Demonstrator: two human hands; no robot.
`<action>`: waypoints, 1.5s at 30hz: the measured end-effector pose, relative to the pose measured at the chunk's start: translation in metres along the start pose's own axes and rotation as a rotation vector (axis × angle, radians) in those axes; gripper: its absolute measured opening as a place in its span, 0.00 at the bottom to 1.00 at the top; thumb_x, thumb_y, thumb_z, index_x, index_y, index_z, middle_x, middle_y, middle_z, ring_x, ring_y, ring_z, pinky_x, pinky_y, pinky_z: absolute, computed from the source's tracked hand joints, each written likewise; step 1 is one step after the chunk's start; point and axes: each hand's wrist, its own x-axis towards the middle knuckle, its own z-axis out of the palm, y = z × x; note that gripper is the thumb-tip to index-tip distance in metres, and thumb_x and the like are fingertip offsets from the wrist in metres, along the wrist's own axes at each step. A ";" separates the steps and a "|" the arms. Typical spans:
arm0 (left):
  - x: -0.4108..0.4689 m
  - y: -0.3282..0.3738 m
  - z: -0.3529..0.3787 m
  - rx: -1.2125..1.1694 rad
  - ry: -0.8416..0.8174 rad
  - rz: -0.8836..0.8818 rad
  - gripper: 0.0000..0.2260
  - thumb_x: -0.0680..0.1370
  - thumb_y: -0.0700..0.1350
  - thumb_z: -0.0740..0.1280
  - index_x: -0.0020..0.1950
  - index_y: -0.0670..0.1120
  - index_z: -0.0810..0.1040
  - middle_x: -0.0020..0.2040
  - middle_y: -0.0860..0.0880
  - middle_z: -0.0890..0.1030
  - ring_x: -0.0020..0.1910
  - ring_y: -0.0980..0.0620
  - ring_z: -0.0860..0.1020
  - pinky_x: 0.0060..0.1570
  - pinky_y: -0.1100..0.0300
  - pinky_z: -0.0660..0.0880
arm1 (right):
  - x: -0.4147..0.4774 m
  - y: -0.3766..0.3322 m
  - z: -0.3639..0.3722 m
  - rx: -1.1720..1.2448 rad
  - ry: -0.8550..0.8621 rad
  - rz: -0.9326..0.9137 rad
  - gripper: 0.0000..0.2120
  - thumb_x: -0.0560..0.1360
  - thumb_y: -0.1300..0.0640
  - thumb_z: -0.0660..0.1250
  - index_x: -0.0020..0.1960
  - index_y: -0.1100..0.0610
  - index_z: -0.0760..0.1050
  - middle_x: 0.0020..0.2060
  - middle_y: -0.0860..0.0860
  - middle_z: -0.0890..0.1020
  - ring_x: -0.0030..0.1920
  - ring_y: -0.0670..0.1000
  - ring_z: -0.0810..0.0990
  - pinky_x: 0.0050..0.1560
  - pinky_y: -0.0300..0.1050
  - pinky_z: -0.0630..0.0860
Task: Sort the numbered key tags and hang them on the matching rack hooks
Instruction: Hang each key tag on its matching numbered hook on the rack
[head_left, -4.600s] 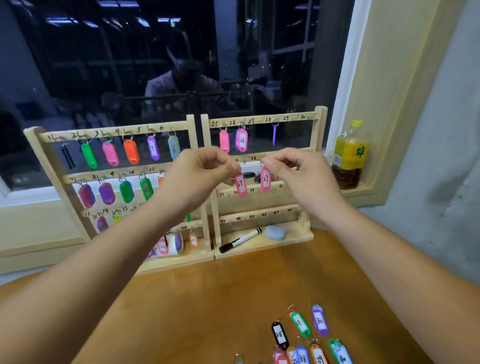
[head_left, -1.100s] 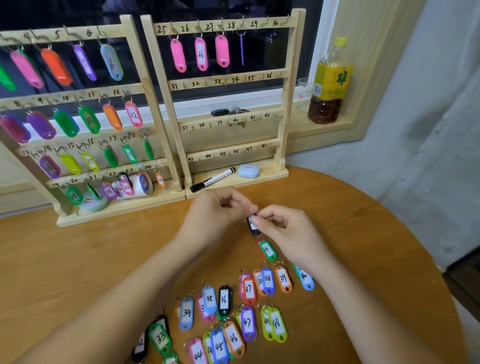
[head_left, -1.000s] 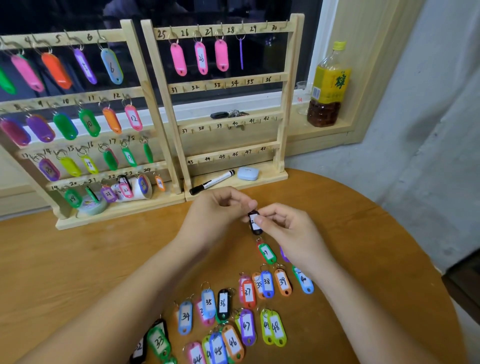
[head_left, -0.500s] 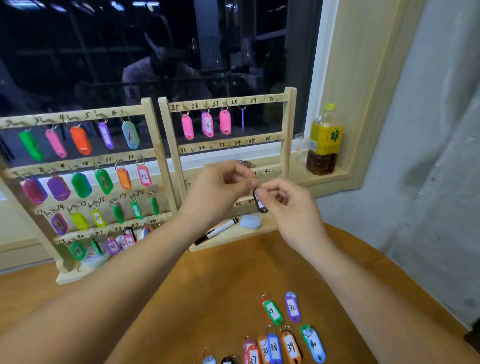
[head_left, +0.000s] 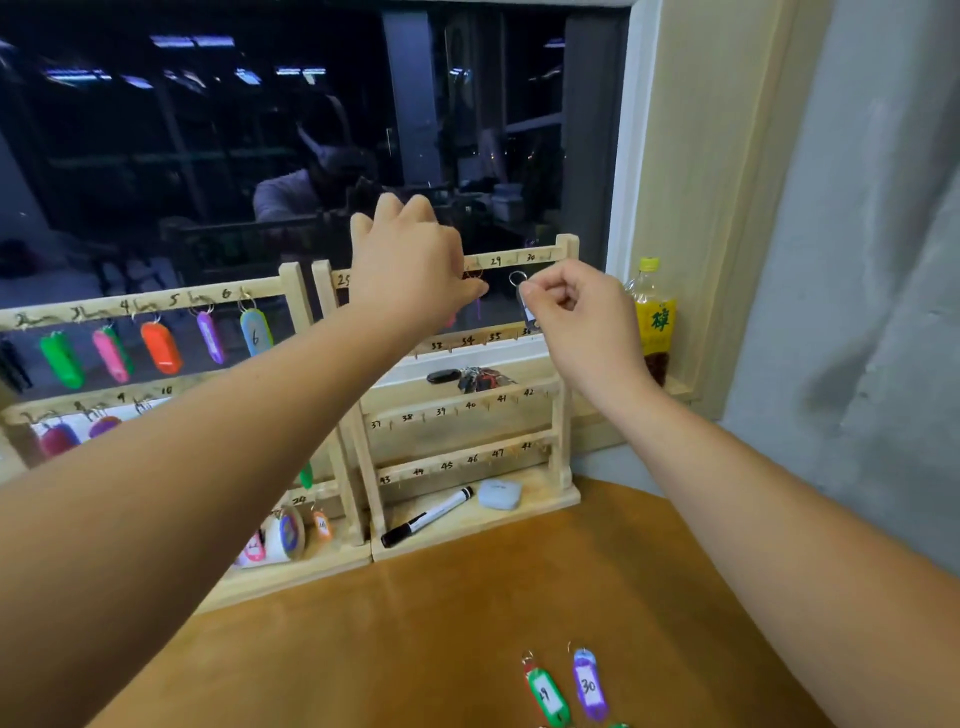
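Note:
Two wooden racks with numbered hooks stand at the window, the left rack (head_left: 292, 291) full of coloured tags, the right rack (head_left: 563, 322) mostly bare. My right hand (head_left: 576, 317) pinches a black key tag (head_left: 525, 310), its metal ring raised just under the number 29 on the top rail. My left hand (head_left: 410, 270) is up at the same rail, thumb and forefinger closed at the ring of a thin purple tag (head_left: 477, 312) on hook 28. It hides the tags on hooks 25 to 27. A green tag 29 (head_left: 545, 696) and a purple tag 30 (head_left: 589, 686) lie on the table.
The round wooden table (head_left: 415, 649) meets the rack bases. A black marker (head_left: 426, 517) and a grey-blue case (head_left: 500, 493) lie on the right rack's base. A bunch of keys (head_left: 467, 376) rests on the sill behind it. A tea bottle (head_left: 654, 322) stands right of the rack.
Both hands have risen from mid-rack height to the top rail, carrying the black tag up to hook 29. My view has tilted upward, so most table tags have left the frame.

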 end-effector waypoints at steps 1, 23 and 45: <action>0.002 0.002 0.002 0.030 -0.025 -0.009 0.19 0.75 0.70 0.71 0.48 0.56 0.88 0.58 0.51 0.77 0.63 0.43 0.69 0.64 0.42 0.67 | 0.001 0.001 0.000 -0.006 0.002 0.001 0.05 0.81 0.53 0.71 0.47 0.50 0.83 0.37 0.44 0.84 0.40 0.43 0.81 0.42 0.37 0.75; 0.003 0.004 0.020 -0.107 0.062 0.019 0.13 0.76 0.57 0.77 0.48 0.52 0.77 0.44 0.54 0.81 0.51 0.46 0.77 0.59 0.45 0.66 | 0.002 0.009 0.000 0.006 -0.020 0.020 0.05 0.82 0.53 0.71 0.49 0.51 0.84 0.38 0.44 0.84 0.42 0.42 0.81 0.43 0.34 0.75; 0.041 -0.020 -0.019 -0.127 -0.351 0.463 0.18 0.75 0.39 0.74 0.60 0.58 0.85 0.56 0.52 0.81 0.54 0.49 0.80 0.54 0.47 0.81 | 0.002 0.007 0.029 -0.042 -0.405 0.049 0.05 0.85 0.49 0.64 0.51 0.45 0.76 0.68 0.44 0.80 0.70 0.51 0.76 0.66 0.55 0.73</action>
